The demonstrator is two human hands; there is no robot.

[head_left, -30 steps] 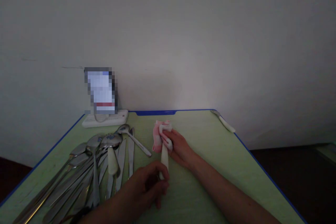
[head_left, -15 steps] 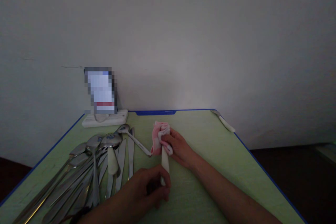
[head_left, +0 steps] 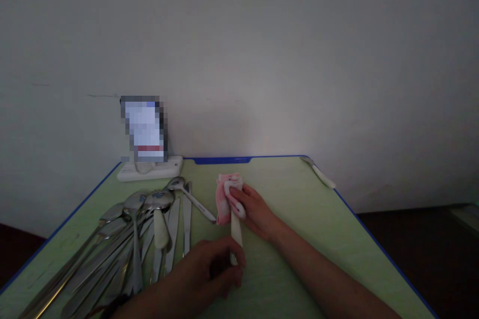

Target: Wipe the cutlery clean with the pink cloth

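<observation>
My left hand [head_left: 215, 266] is closed around the lower end of a white-handled utensil [head_left: 236, 232], low over the middle of the table. A pink and white cloth [head_left: 223, 202] wraps the utensil's far end, so its head is hidden. Pressing that cloth from the right side is my right hand [head_left: 256, 209], its fingers closed on it. Just left of the cloth lies a small metal spoon [head_left: 196, 203] with its bowl pointing away to the left.
Several metal spoons and knives lie heaped at left, among them a large spoon [head_left: 134, 204] and a white-handled piece [head_left: 160, 229]. A blurred phone [head_left: 145, 127] leans above a white power strip [head_left: 168, 167]. Another white-handled utensil [head_left: 322, 175] rests at the green table's [head_left: 299, 209] far right edge.
The cloth has shifted slightly and its folds have changed under my right hand's fingers. My left hand still grips the handle in nearly the same place.
</observation>
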